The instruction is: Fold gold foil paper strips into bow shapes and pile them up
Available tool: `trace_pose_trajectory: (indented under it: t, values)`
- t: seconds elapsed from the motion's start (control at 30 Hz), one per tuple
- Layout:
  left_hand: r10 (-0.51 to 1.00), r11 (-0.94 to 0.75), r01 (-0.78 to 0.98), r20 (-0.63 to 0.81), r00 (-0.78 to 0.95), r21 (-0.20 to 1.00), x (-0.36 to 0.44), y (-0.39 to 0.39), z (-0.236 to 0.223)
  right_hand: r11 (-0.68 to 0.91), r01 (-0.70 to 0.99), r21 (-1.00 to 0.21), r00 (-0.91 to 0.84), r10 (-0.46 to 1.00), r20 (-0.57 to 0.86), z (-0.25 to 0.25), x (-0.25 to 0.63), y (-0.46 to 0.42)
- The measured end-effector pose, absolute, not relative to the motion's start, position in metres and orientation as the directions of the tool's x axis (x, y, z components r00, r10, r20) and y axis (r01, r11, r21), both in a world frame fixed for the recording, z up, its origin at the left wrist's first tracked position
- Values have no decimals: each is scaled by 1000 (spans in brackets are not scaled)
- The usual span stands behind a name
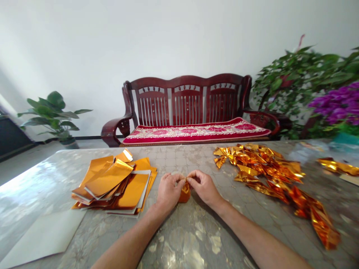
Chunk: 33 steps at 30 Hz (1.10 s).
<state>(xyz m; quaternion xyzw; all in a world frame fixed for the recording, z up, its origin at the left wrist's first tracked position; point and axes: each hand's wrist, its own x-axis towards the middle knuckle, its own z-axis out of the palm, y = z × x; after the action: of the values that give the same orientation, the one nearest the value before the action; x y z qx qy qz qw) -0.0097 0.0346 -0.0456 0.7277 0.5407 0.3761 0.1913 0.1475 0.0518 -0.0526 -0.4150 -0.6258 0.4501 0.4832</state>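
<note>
Both of my hands meet over the middle of the table around one piece of gold foil paper [184, 195]. Its upper part is pinched between my fingertips, and the lower part hangs down as a gathered, folded shape. My left hand [170, 188] is closed on it from the left, thumb against the fingers. From the right, my right hand [204, 186] pinches the same piece between thumb and forefinger. To the left lies a loose stack of flat gold foil sheets [112, 183] with pale backs. On the right is a heap of folded, twisted gold foil pieces [258, 164].
A pale sheet [45, 235] lies at the table's left front. Clear plastic [310, 149] and another gold piece [339, 166] are at the far right. Behind the patterned table [174, 157] stands a dark wooden bench [186, 101] with a red floral cushion [196, 130], plants on both sides.
</note>
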Motion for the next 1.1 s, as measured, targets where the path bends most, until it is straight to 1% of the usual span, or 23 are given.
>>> trace_pose_trajectory:
  t: [0.2, 0.3, 0.4, 0.5, 0.6, 0.67, 0.73, 0.8, 0.87, 0.97, 1.03, 1.1]
  values:
    - [923, -352, 592, 374, 91, 725, -7, 33, -43, 311, 172, -935, -110, 949, 296, -58, 148, 54]
    - [918, -348, 584, 394, 51, 734, -6, 33, -42, 286, 125, -950, -108, 956, 274, -60, 147, 53]
    - [913, -359, 573, 405, 52, 737, -7, 34, -44, 244, 77, -967, -154, 961, 230, -59, 147, 53]
    - [920, -353, 556, 388, 59, 753, -8, 35, -47, 263, 146, -954, -189, 954, 235, -58, 148, 53]
    - [924, -336, 523, 381, 22, 784, -10, 37, -48, 288, 191, -938, -145, 954, 264, -57, 150, 55]
    - [905, -327, 508, 418, -74, 797, -12, 39, -48, 261, 155, -953, -73, 965, 253, -57, 153, 58]
    - [870, -312, 490, 452, -196, 814, -15, 40, -47, 218, 75, -973, 10, 976, 219, -57, 155, 61]
    - [854, -280, 454, 435, -285, 846, -19, 41, -48, 192, -15, -981, 77, 979, 190, -57, 157, 63]
    - [873, -242, 420, 386, -300, 874, -21, 41, -50, 184, -85, -979, 113, 978, 174, -57, 158, 64]
    - [910, -210, 380, 323, -261, 901, -21, 39, -52, 193, -135, -972, 159, 972, 171, -58, 158, 66]
    - [910, -199, 355, 306, -278, 913, -19, 36, -53, 212, -144, -967, 205, 962, 180, -58, 158, 66]
    - [896, -216, 349, 327, -300, 912, -17, 34, -53, 223, -145, -964, 233, 955, 186, -58, 159, 66]
